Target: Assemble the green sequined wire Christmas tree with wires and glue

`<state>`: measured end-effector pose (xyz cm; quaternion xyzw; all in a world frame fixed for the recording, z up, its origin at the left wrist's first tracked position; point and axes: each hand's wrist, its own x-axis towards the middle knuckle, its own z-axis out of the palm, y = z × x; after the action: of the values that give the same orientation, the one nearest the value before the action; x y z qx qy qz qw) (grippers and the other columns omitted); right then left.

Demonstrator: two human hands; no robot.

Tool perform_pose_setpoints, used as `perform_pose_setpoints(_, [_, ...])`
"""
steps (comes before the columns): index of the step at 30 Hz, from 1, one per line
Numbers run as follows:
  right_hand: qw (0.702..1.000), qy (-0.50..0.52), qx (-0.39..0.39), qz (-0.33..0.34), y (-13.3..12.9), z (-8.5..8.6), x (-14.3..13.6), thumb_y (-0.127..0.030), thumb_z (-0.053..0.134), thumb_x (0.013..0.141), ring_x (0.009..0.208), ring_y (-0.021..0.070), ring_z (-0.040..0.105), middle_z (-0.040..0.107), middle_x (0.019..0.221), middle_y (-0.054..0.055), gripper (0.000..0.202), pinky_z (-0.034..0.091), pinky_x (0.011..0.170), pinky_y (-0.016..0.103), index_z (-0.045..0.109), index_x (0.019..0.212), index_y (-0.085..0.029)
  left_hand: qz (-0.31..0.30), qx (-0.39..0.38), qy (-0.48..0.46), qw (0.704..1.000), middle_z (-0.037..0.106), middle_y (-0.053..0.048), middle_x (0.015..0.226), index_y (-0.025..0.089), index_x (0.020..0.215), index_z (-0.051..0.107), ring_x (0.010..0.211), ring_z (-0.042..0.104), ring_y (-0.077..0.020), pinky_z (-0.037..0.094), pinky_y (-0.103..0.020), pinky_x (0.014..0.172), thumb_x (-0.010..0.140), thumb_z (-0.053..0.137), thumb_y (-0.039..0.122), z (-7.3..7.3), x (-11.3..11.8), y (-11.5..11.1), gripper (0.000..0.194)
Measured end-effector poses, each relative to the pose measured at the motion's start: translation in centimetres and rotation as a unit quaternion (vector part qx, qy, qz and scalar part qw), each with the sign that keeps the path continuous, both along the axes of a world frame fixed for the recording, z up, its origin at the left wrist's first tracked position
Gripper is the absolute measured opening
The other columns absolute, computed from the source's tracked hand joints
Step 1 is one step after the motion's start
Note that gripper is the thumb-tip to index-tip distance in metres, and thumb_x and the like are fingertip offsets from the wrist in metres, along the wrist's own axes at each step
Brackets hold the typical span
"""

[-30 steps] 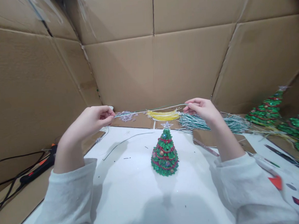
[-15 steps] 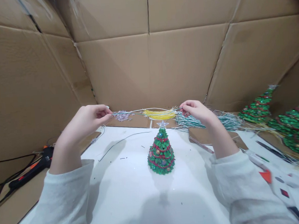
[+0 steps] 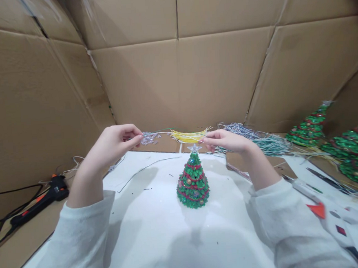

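A small green Christmas tree [image 3: 193,186] with red garlands and a clear star [image 3: 194,148] stands upright on the white table. Above and behind it, my left hand [image 3: 115,142] pinches thin wires between thumb and fingertips. A white wire [image 3: 160,133] and a green one stretch rightward from that pinch. My right hand [image 3: 228,140], closed at the fingertips just right of the star, grips thin strands as well. Whether both hands hold the very same wires is hard to make out. Neither hand touches the tree.
Yellow wires [image 3: 189,136], clear beads [image 3: 149,138] and teal-white wires [image 3: 268,144] lie at the back. A black glue gun [image 3: 55,189] is at left, a white one [image 3: 338,225] at right. Larger trees [image 3: 309,129] stand far right. Cardboard walls [image 3: 224,73] enclose the table.
My right hand has moved left and slightly down, toward the star. My left hand has shifted a little right, so the hands are closer together and the wires between them have moved.
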<state>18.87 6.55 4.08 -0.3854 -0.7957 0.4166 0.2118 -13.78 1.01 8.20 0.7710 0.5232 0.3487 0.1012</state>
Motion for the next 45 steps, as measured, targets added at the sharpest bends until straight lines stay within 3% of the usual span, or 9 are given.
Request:
perform_pose_setpoints(6, [0.991, 0.084, -0.083, -0.065, 0.2, -1.0, -1.3, -0.044, 0.046, 0.089, 0.056, 0.0081, 0.052, 0.061, 0.084, 0.004, 0.034, 0.039, 0.055, 0.024, 0.061, 0.099, -0.016, -0.076, -0.044, 0.015, 0.996, 0.061, 0.000, 0.064, 0.018, 0.079, 0.059, 0.060, 0.056, -0.0117, 0.043, -0.022, 0.055, 0.083, 0.054, 0.034, -0.7, 2.4, 0.1, 0.017])
perform_pose_setpoints(10, [0.980, 0.157, -0.114, -0.049, 0.5, -1.4, -1.3, -0.049, 0.037, 0.091, 0.054, 0.0076, 0.050, 0.057, 0.078, 0.003, 0.042, 0.040, 0.054, 0.024, 0.060, 0.099, -0.014, -0.124, -0.093, 0.012, 0.988, 0.065, -0.001, 0.067, 0.019, 0.081, 0.059, 0.063, 0.060, -0.0132, 0.046, -0.023, 0.057, 0.084, 0.052, 0.035, -1.0, 3.3, -0.1, 0.018])
perform_pose_setpoints(16, [0.970, 0.212, -0.107, -0.055, 1.0, -1.3, 0.0, -0.051, 0.050, 0.085, 0.040, 0.0019, 0.020, 0.026, 0.055, -0.009, 0.038, 0.013, 0.038, 0.018, 0.059, 0.081, -0.014, -0.080, -0.070, 0.051, 0.993, 0.065, 0.000, 0.067, 0.019, 0.081, 0.058, 0.062, 0.060, -0.0125, 0.044, -0.022, 0.056, 0.084, 0.051, 0.035, -1.2, 2.6, 0.4, 0.018])
perform_pose_setpoints(19, [0.977, 0.193, -0.077, -0.053, 0.9, -1.0, 0.7, -0.049, 0.054, 0.083, 0.041, 0.0022, 0.015, 0.020, 0.050, -0.010, 0.037, 0.010, 0.039, 0.018, 0.055, 0.071, -0.014, -0.059, -0.054, 0.061, 0.995, 0.065, 0.000, 0.068, 0.019, 0.082, 0.058, 0.061, 0.059, -0.0121, 0.044, -0.021, 0.057, 0.084, 0.051, 0.035, -1.2, 2.1, 0.6, 0.018])
perform_pose_setpoints(22, [0.990, 0.123, -0.063, -0.019, 0.3, -0.4, 0.8, -0.047, 0.049, 0.086, 0.040, 0.0031, 0.024, 0.035, 0.049, -0.007, 0.038, 0.018, 0.038, 0.019, 0.062, 0.079, -0.012, -0.041, -0.026, 0.075, 0.996, 0.063, 0.000, 0.069, 0.018, 0.080, 0.060, 0.061, 0.057, -0.0118, 0.040, -0.020, 0.054, 0.083, 0.051, 0.036, -1.1, 2.1, 0.5, 0.019])
perform_pose_setpoints(27, [0.994, 0.095, -0.038, 0.023, -1.2, 0.7, -0.6, -0.040, 0.051, 0.086, 0.051, 0.0048, 0.043, 0.059, 0.077, 0.001, 0.033, 0.036, 0.046, 0.020, 0.061, 0.106, -0.015, -0.049, 0.007, 0.091, 0.995, 0.058, 0.001, 0.063, 0.018, 0.075, 0.060, 0.056, 0.050, -0.0113, 0.036, -0.021, 0.051, 0.082, 0.052, 0.035, -1.2, 3.2, 0.3, 0.020])
perform_pose_setpoints(31, [0.993, 0.114, -0.023, -0.005, -2.1, 1.2, -1.8, -0.036, 0.051, 0.086, 0.048, 0.0048, 0.042, 0.059, 0.075, 0.000, 0.031, 0.034, 0.044, 0.020, 0.059, 0.107, -0.015, -0.052, 0.020, 0.075, 0.996, 0.058, 0.001, 0.062, 0.018, 0.075, 0.060, 0.055, 0.048, -0.0111, 0.034, -0.021, 0.051, 0.083, 0.051, 0.033, -1.9, 4.5, 0.4, 0.019])
perform_pose_setpoints(38, [0.993, 0.110, -0.017, 0.040, -3.0, 1.7, -2.2, -0.032, 0.050, 0.087, 0.058, 0.0079, 0.050, 0.055, 0.068, -0.001, 0.028, 0.040, 0.054, 0.023, 0.057, 0.106, -0.012, -0.050, 0.068, 0.063, 0.994, 0.062, 0.001, 0.064, 0.017, 0.075, 0.062, 0.055, 0.047, -0.0106, 0.034, -0.022, 0.054, 0.084, 0.052, 0.029, -3.0, 6.8, 0.4, 0.018])
perform_pose_setpoints(45, [0.994, 0.074, 0.058, -0.055, -3.0, 1.9, -2.0, -0.034, 0.051, 0.086, 0.044, 0.0046, 0.027, 0.036, 0.053, -0.007, 0.024, 0.018, 0.041, 0.022, 0.061, 0.077, -0.015, -0.060, 0.058, 0.059, 0.995, 0.066, -0.001, 0.071, 0.018, 0.083, 0.066, 0.057, 0.050, -0.0114, 0.036, -0.023, 0.056, 0.085, 0.051, 0.031, -3.1, 6.8, 0.3, 0.020])
